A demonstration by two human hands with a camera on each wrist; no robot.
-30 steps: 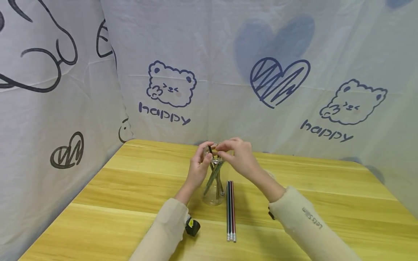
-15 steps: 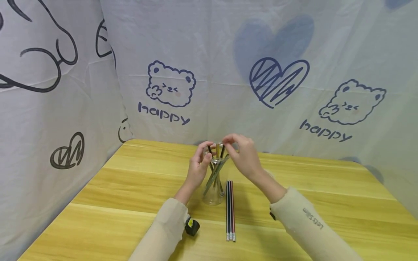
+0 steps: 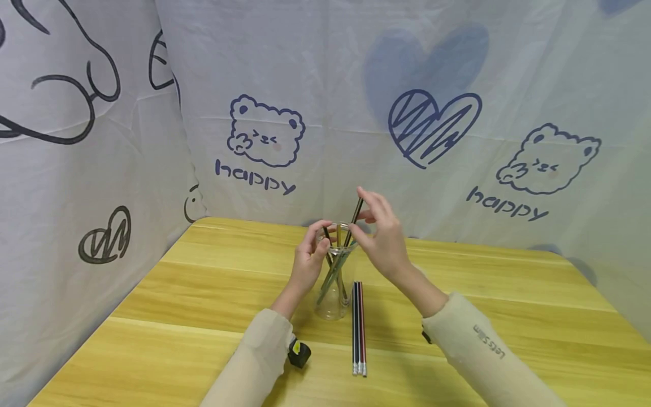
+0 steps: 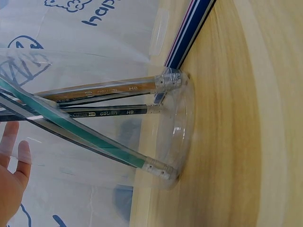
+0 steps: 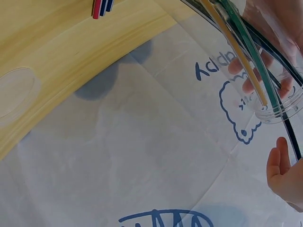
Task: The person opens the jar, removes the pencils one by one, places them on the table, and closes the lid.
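Note:
A tall clear jar (image 3: pixel 333 310) stands on the table with several pencils inside, among them a green pencil (image 4: pixel 71 122) and an orange-brown pencil (image 4: pixel 118 88). Their silvery eraser ends rest at its bottom. My left hand (image 3: pixel 308 254) grips the jar near its rim, fingers curved round the left side. My right hand (image 3: pixel 382 237) is at the right of the mouth, fingers holding the upper end of a dark pencil (image 3: pixel 357 211) that rises out above the rim, tilted right. In the right wrist view this dark pencil runs from the mouth to the right hand.
Three pencils (image 3: pixel 359 333), dark and red, lie side by side on the wooden table (image 3: pixel 203 316) just right of the jar. A clear round lid (image 5: pixel 19 94) lies beyond them, mostly hidden by the right arm in the head view. A printed cloth (image 3: pixel 346 124) hangs behind the table.
My right hand has moved from inside the jar's mouth up and to the right. The dark pencil has risen with it above the rim. My left hand keeps its place on the jar.

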